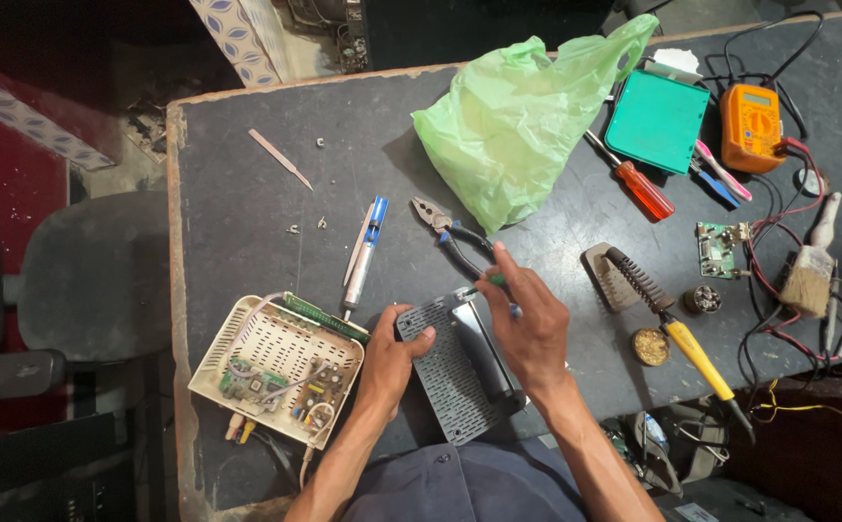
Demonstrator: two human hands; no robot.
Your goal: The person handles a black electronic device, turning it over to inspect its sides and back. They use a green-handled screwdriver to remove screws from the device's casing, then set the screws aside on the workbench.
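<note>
My left hand (389,365) presses on the left edge of a grey perforated plastic cover (450,372) lying on the dark table (247,222). My right hand (529,324) is over the cover's upper right part, gripping a small green-handled tool (491,281) that points at the cover's top edge. A white ventilated case (276,372) with circuit boards and wires inside lies just left of my left hand.
Pliers (450,232), a blue-and-silver desoldering pump (365,249), a green plastic bag (517,116), a red screwdriver (633,179), a teal box (657,121), an orange multimeter (751,126), a brush (812,271), a yellow-handled soldering iron (677,324) on its stand. Chair at left.
</note>
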